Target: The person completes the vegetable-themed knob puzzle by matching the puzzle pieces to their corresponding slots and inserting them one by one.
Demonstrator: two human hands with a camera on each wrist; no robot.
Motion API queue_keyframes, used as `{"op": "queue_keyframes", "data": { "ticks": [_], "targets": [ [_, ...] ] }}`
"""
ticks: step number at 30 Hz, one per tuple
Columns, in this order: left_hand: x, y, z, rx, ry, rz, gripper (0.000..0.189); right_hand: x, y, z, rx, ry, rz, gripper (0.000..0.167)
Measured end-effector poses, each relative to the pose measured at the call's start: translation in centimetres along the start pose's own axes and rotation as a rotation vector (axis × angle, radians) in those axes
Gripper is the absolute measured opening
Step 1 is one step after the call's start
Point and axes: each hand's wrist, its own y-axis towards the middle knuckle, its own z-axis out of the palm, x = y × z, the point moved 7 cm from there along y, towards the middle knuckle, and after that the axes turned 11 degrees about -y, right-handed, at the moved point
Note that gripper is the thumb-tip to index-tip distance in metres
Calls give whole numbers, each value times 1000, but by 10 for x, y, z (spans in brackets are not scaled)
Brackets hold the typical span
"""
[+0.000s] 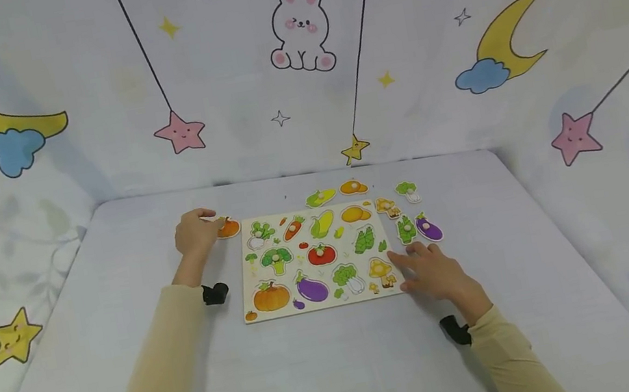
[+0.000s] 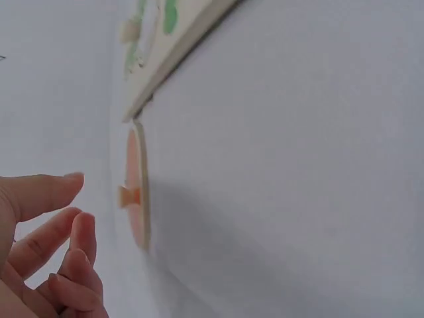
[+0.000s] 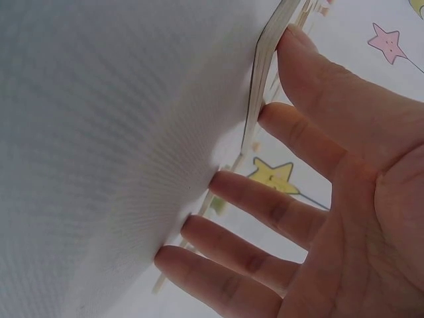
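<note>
A knobbed wooden pumpkin piece (image 1: 229, 228) lies flat on the table by the upper left corner of a vegetable puzzle board (image 1: 302, 309). My left hand (image 1: 196, 235) hovers beside it. In the left wrist view, a gap shows between the fingertips (image 2: 75, 182) and the knob (image 2: 129, 196), and nothing is pinched. My right hand (image 1: 437, 275) rests at the board's lower right edge, thumb and forefinger touching its side in the right wrist view while the other fingers (image 3: 258, 199) reach straight to the table. Radish, carrot, broccoli and tomato (image 1: 322, 255) pieces with knobs sit in the board.
Loose corn (image 1: 324, 197) and potato (image 1: 353, 187) pieces lie behind the board. To its right are bok choy (image 1: 407, 191), mushroom (image 1: 387, 207), green vegetable (image 1: 405, 230) and eggplant (image 1: 429, 228) pieces. A white cloth covers the table (image 1: 296, 386); patterned curtains stand around it.
</note>
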Motion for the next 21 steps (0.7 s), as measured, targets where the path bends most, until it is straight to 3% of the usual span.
{"op": "queue_keyframes", "data": {
  "ticks": [3, 7, 12, 21],
  "targets": [
    [11, 6, 4, 59, 30, -45, 35, 0, 0, 1, 1, -2, -2, 67],
    [20, 11, 11, 98, 24, -49, 34, 0, -1, 0, 0, 0, 0, 67],
    [23, 15, 16, 91, -22, -46, 29, 0, -1, -1, 1, -4, 12, 67],
    [22, 14, 15, 72, -3, -59, 26, 0, -1, 0, 17, 6, 19, 67]
  ]
}}
